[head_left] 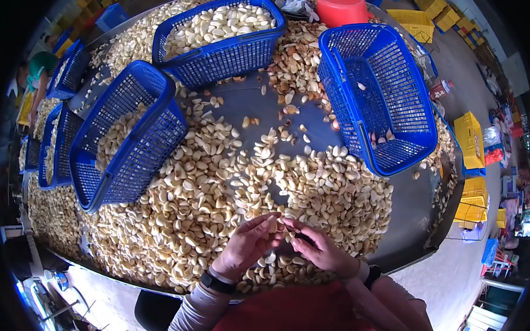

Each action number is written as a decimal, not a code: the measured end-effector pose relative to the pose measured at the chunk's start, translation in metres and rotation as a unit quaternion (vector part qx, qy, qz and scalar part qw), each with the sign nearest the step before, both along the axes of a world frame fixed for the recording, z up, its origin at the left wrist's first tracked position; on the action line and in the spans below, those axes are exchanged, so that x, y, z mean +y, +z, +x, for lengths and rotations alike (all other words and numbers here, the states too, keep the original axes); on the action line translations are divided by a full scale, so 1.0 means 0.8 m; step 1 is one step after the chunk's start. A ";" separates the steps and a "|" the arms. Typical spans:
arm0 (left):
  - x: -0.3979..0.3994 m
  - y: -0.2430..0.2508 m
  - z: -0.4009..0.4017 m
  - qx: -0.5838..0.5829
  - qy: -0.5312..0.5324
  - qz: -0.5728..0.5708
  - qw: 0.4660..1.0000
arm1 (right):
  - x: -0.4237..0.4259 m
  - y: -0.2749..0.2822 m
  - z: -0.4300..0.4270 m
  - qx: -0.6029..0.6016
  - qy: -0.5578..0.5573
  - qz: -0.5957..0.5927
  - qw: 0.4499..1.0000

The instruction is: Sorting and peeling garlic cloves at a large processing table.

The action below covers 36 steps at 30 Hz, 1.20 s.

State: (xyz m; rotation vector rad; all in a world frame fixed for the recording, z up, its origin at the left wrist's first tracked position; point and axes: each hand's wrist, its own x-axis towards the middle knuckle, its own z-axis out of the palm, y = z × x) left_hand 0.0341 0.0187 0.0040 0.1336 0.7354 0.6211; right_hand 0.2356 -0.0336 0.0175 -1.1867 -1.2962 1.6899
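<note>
My left hand point(246, 246) pinches a pale garlic clove point(272, 224) between thumb and fingers, above a spread of peeled cloves. Close beside it is my right hand point(315, 247), its fingertips almost meeting the left ones. Between the right thumb and forefinger sits a small brownish piece point(291, 232), too small to tell whether it is garlic or skin. Loose garlic cloves point(183, 213) lie thickly on the metal table point(269, 107) to the left, and another heap point(337, 193) lies to the right of my hands.
A blue basket point(128, 136) partly filled with cloves leans at left. Behind it stands a fuller blue basket point(220, 56). On the right, a blue basket point(377, 98) holds a few cloves. A red plastic container point(341, 7) is at the back. A person in green point(42, 68) reaches in at far left.
</note>
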 end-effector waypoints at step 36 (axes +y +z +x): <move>0.010 -0.019 -0.093 0.713 -0.022 0.497 0.493 | 0.013 -0.026 -0.016 -0.115 0.000 0.004 0.993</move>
